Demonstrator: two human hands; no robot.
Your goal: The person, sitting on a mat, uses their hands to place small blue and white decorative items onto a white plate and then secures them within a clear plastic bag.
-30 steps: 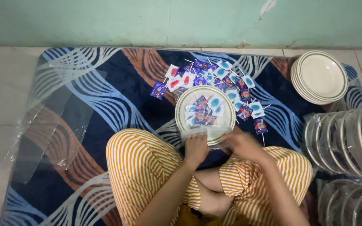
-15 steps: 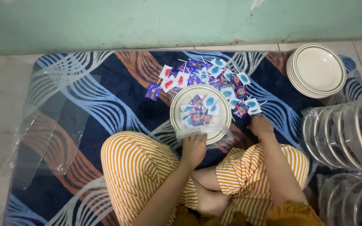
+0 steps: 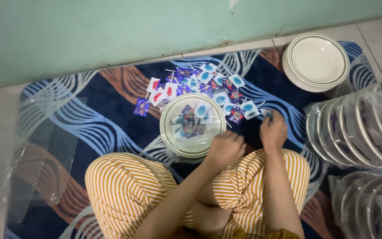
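1. Head view, the hands: the left hand (image 3: 225, 149) rests curled at the 4 o'clock rim of a cream plate with a green-ringed edge (image 3: 169, 116), fingers closed loosely on the rim and on the clear plastic film there, which looks like a way to keep the plate from sliding on the rug. The right hand (image 3: 273, 129) sits at 3 o'clock of the plate, a little apart from it, fingers pinched together over a small wrapped piece at the edge of the scatter; what exactly it pinches I cannot tell.

2. Head view, the plate: it lies on a blue, brown and white patterned rug (image 3: 89, 115), just in front of the person's crossed legs in orange-striped trousers (image 3: 129, 190). Several small wrapped lollipops (image 3: 191, 121) lie heaped on it.

3. Head view, the supply: a loose scatter of lollipops (image 3: 200, 82) in blue, red and purple wrappers spreads from 11 to 2 o'clock of the plate, within easy reach of both hands.

4. Head view, the surroundings: a stack of empty matching plates (image 3: 317, 62) stands at 2 o'clock near the green wall (image 3: 111, 31). Plates wrapped in clear plastic (image 3: 359, 124) stand on edge at 3 o'clock. A loose clear plastic sheet (image 3: 36, 163) lies at 8 o'clock.
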